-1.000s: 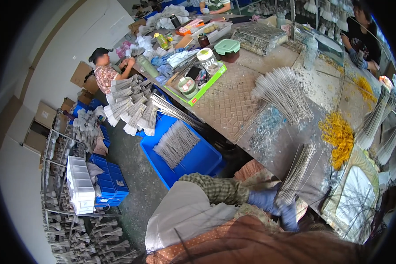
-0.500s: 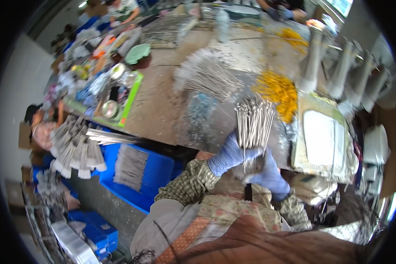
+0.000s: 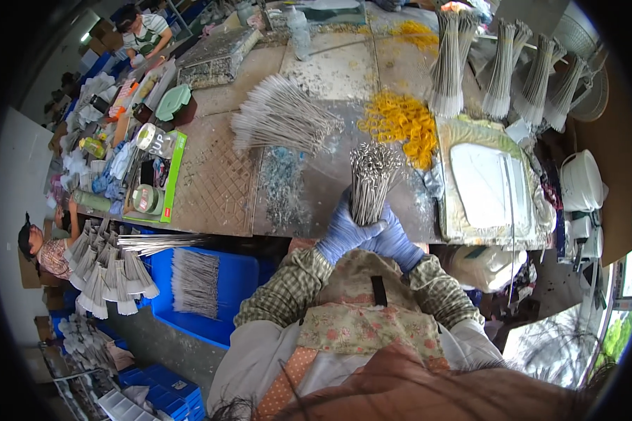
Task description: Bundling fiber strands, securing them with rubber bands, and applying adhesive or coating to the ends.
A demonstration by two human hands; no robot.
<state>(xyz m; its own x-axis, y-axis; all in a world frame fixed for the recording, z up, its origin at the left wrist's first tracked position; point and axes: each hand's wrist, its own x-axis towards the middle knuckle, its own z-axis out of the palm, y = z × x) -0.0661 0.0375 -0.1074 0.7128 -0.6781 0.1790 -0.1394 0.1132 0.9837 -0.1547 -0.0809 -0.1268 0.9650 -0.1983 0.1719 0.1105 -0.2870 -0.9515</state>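
Note:
Both my hands, in blue-violet gloves, are wrapped round a thick bundle of wire brushes (image 3: 372, 179) at the table's near edge. My left hand (image 3: 343, 230) closes on its left side and my right hand (image 3: 396, 242) on its right, with the thumbs at the front. The looped wire ends point up and away from me; the lower part of the bundle is hidden by my hands. Just beyond, to the left, lies a loose fan of similar brushes (image 3: 281, 116) with pale bristles. A heap of yellow bands (image 3: 404, 126) is right behind the bundle.
On the right sits a stained slab with a pale sheet (image 3: 486, 186); brush bundles (image 3: 449, 70) stand behind it. A blue bin (image 3: 242, 281) with brushes is below left, beside hanging bundles (image 3: 112, 274). A green-edged box (image 3: 175, 172) holds jars. Another person (image 3: 147, 35) works far left.
The bundle has come nearer its loops' level and sits more evenly gathered. My right hand has moved up and in to close round it beside the left. The whole view has shifted.

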